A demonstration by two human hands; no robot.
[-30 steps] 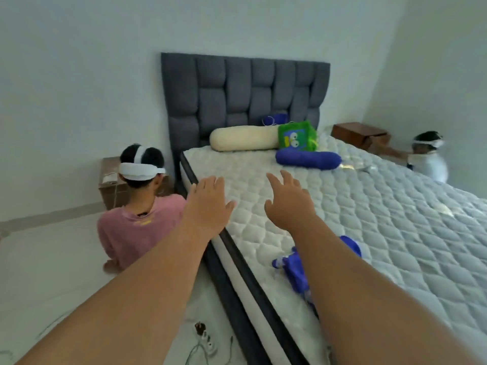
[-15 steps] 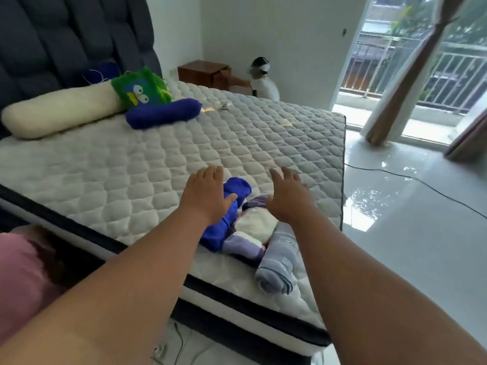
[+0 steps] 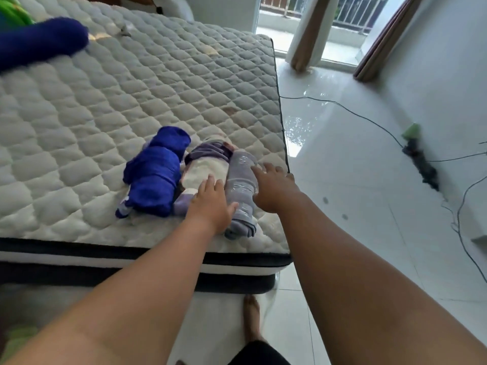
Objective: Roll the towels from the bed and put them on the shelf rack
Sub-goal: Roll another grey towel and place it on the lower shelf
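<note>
Three towels lie side by side near the bed's (image 3: 131, 96) front right corner. On the left is a bright blue towel (image 3: 155, 175), in the middle a cream and purple one (image 3: 204, 167), on the right a rolled grey towel (image 3: 241, 180). My left hand (image 3: 212, 204) rests flat, fingers spread, on the near end of the cream and purple towel, its thumb against the grey roll. My right hand (image 3: 274, 187) lies open on the grey roll's right side. Neither hand grips anything. No shelf rack is in view.
A blue bolster (image 3: 39, 43) and a green cushion (image 3: 13, 11) lie at the far left of the mattress. Shiny white floor tiles (image 3: 355, 180) stretch right of the bed, crossed by black cables (image 3: 369, 119). Curtains (image 3: 308, 30) hang by the balcony door. My bare foot (image 3: 251, 320) stands below.
The view has swung right and down from the headboard to the bed's corner. Both hands have dropped from above the towels onto them.
</note>
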